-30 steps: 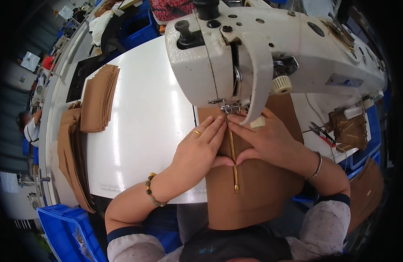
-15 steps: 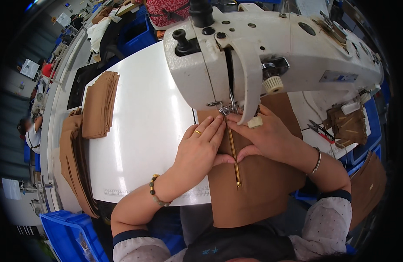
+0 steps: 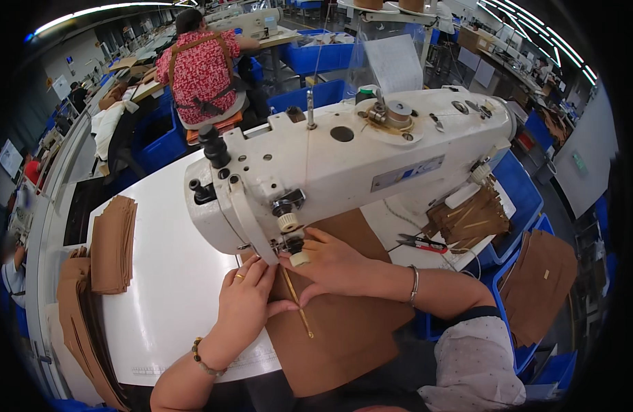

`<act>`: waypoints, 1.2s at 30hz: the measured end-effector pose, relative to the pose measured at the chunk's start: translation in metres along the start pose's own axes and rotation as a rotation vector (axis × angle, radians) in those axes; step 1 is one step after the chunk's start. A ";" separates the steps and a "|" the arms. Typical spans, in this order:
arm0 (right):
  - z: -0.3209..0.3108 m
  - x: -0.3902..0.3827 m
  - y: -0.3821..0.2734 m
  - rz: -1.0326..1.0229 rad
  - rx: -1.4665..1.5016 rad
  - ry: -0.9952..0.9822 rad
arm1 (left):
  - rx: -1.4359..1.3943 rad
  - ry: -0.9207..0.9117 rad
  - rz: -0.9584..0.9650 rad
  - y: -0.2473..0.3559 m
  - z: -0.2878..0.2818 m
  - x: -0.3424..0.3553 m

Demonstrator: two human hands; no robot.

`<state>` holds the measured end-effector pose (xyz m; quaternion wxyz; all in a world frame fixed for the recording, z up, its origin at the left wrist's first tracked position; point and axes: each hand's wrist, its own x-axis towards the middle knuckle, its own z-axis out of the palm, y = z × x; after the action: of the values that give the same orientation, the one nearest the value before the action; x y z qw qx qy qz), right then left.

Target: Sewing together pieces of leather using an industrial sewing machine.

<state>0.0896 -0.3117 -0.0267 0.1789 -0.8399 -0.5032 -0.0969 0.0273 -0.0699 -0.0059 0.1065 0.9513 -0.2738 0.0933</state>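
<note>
In the head view, a smooth brown panel (image 3: 337,343) is seen lying partly under the sewing machine (image 3: 316,168), a slim gold zipper (image 3: 304,319) slanting along it. It is being pressed by the left hand (image 3: 244,302), laid flat, and the right hand (image 3: 340,266), loosely spread; thumbs are brought to the zipper. At right, brown pieces (image 3: 539,285) are piled in a blue bin (image 3: 527,358); farther back, whitish pieces (image 3: 327,40) are held by another blue bin (image 3: 316,62).

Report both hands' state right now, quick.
Left hand: open, laid on the brown panel left of the zipper, gripping nothing.
Right hand: open, laid on the panel right of the zipper, some fingertips hidden by the machine.
</note>
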 end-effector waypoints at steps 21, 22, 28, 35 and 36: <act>-0.015 -0.009 -0.024 0.098 -0.140 0.004 | 0.026 0.094 0.015 0.001 0.003 -0.004; -0.018 -0.014 -0.030 0.106 -0.077 -0.019 | -0.005 0.095 0.016 0.004 0.004 -0.008; -0.029 -0.047 -0.061 0.045 -0.007 -0.018 | -0.163 0.085 0.011 0.034 -0.001 -0.046; -0.030 -0.047 -0.059 0.021 -0.006 -0.044 | -0.220 0.011 0.021 0.039 -0.011 -0.047; -0.030 -0.047 -0.059 0.014 -0.007 -0.048 | -0.204 -0.007 0.022 0.039 -0.011 -0.046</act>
<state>0.0161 -0.3366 -0.0030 0.1643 -0.8462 -0.5010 -0.0774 -0.0339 -0.0762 0.0000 0.2007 0.9327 -0.2928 0.0629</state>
